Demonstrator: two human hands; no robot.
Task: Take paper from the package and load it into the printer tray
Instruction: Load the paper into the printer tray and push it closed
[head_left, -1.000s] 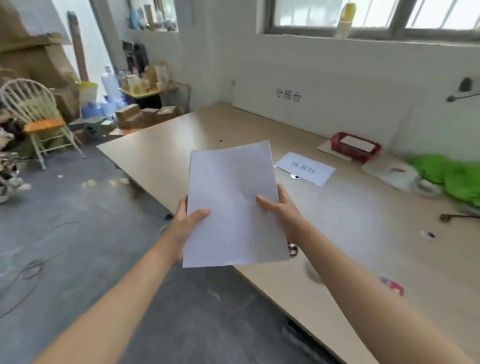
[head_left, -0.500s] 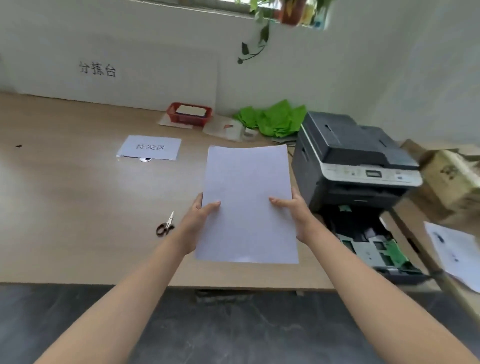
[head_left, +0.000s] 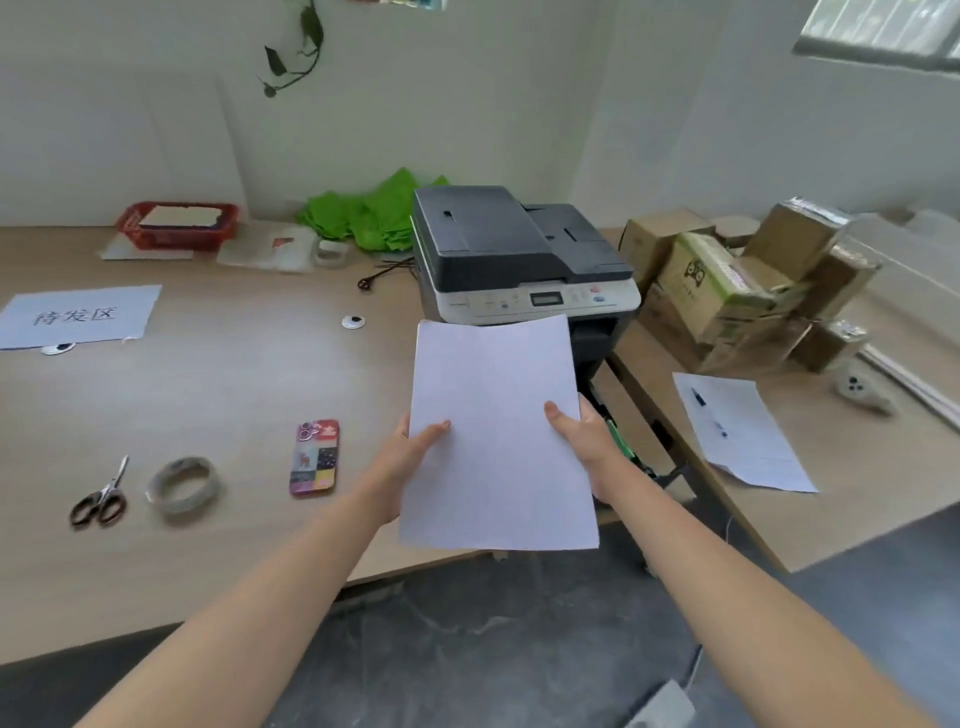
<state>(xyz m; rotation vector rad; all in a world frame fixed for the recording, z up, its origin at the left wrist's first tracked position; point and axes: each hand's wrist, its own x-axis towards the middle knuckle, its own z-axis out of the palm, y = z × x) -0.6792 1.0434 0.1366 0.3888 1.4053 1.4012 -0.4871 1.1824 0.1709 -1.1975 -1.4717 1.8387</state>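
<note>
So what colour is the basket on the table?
Red basket, seen from the head camera, at the table's far left.

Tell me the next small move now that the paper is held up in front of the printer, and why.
Probably lower the paper stack down and forward toward the open tray. Both the left hand and right hand grip its side edges, and it hangs above the tray in front of the printer, hiding most of the tray, so alignment can't be judged yet.
</note>
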